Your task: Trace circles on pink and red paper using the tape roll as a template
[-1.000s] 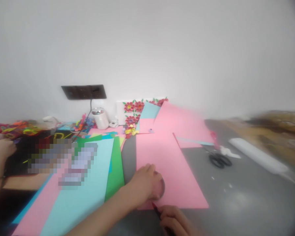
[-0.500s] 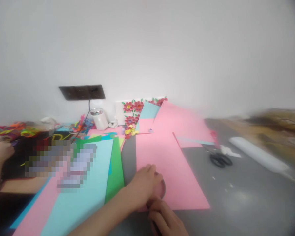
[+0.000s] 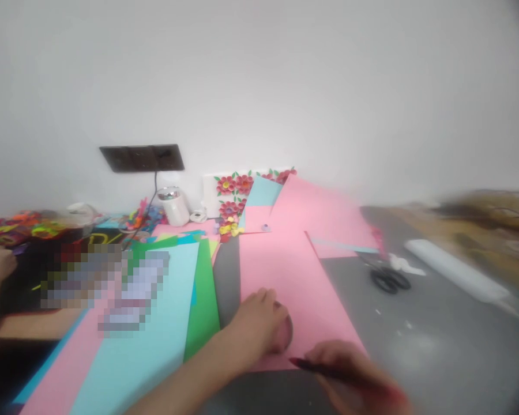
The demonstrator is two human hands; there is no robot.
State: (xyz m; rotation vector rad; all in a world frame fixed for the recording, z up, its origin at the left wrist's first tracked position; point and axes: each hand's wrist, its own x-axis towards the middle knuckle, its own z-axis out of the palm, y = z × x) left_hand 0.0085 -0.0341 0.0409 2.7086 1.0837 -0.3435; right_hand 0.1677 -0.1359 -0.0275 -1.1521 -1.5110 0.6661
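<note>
R hand (image 3: 352, 358), a bit blurred, is clamped on a dark, red-tipped pen (image 3: 318, 366); tip is just beside the round thing, over the near edge of the pink sheet (image 3: 285, 271), prob. not quite touching, hard to tell. L hand (image 3: 256, 318) has its fingers closed over the round thing (image 3: 285, 333), which lies on that sheet. Lt-blue sheet (image 3: 164, 331) & green sheet (image 3: 205, 305) lie L of it, scissors (image 3: 390, 280) R. Farther back: white jar (image 3: 176, 210), flower panel (image 3: 210, 197) nr. wall (image 3: 259, 86).
</note>
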